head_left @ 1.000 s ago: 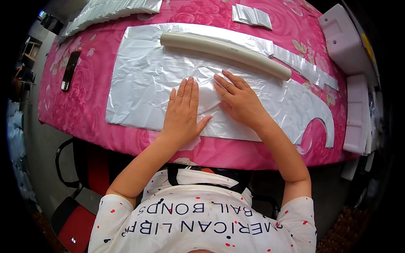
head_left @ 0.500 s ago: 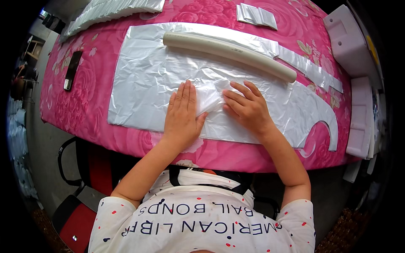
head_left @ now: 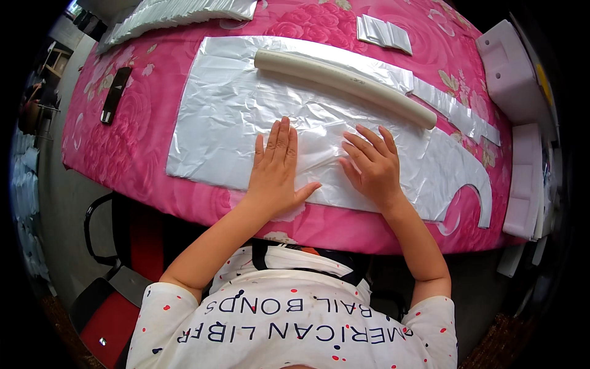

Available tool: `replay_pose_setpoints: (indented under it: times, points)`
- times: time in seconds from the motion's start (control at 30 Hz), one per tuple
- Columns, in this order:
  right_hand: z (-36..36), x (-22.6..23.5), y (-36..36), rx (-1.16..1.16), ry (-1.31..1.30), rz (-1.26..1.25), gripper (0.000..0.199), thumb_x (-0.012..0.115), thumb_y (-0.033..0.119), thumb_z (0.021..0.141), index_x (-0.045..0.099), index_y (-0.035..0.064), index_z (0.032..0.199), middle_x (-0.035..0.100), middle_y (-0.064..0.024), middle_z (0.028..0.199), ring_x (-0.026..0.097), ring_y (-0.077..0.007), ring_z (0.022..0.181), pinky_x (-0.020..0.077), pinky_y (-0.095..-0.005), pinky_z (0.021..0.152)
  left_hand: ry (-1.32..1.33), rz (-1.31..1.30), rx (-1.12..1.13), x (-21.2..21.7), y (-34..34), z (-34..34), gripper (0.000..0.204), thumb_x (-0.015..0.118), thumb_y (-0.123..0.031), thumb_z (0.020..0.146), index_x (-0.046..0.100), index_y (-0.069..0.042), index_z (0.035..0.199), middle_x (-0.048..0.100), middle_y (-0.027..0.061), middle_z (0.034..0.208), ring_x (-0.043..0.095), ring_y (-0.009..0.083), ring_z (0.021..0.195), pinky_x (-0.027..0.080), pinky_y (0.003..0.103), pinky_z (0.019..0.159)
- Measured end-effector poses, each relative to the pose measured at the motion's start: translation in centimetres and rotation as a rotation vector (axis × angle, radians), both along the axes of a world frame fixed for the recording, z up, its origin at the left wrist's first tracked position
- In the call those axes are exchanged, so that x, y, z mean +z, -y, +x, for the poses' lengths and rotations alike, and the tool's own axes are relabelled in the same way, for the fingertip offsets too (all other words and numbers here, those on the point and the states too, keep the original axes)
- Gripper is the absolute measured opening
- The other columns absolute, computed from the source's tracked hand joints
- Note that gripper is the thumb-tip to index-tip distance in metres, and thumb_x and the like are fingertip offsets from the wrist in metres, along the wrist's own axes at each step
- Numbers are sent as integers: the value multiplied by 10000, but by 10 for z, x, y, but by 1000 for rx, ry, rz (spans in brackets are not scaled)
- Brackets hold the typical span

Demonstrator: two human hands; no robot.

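Head view, looking down: a silvery plastic sheet (head_left: 215, 129) lies flat on the table (head_left: 138, 169), which is covered in a pink floral cloth. Its long axis runs left to right across the person's front, the right end slanting a little nearer the body. The left end is broad and straight; the right end narrows around a rounded cutout into a hooked strip that points toward the near edge.

The left hand (head_left: 273, 172) rests palm down on the sheet's near middle, its grip unclosed: four fingers side by side, pointing away from the body, thumb stretched out to the right. The right hand (head_left: 375, 165) is to its right, fingers spread and slightly bent, its grip apart; whether those fingertips press on the film is hard to tell. Creased sheet lies between the two hands and on either side of them.

Beyond the fingers, a pale tube (head_left: 344, 85) lies on the sheet, slanting from upper left to lower right. A dark, narrow object (head_left: 115, 95) sits well apart on the left.
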State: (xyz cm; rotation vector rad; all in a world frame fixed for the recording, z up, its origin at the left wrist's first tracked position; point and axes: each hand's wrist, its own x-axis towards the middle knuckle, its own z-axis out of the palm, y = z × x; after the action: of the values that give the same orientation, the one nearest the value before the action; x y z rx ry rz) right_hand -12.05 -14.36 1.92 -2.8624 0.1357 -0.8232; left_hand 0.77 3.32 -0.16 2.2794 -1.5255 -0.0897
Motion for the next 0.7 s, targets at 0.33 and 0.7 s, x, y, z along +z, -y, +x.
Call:
replay_pose_setpoints:
  times: [0.33, 0.7]
  points:
    - [89, -15, -110, 203, -179, 378, 545, 476, 319, 872, 436, -46, 1276, 366, -181, 1390, 270, -314, 1336, 208, -429, 1094, 42, 255, 55, 10, -33, 5, 890, 545, -494, 763, 189, -19, 1427, 117, 206, 1491, 49, 362, 1391, 17, 498, 1104]
    - [77, -31, -70, -89, -351, 169, 654, 395, 422, 908, 272, 9, 1400, 249, -130, 1473, 198, -246, 1376, 110, -377, 1126, 29, 155, 66, 0, -38, 7, 957, 588, -513, 732, 225, 103, 1367, 150, 255, 1467, 111, 343, 1387, 51, 456, 1117]
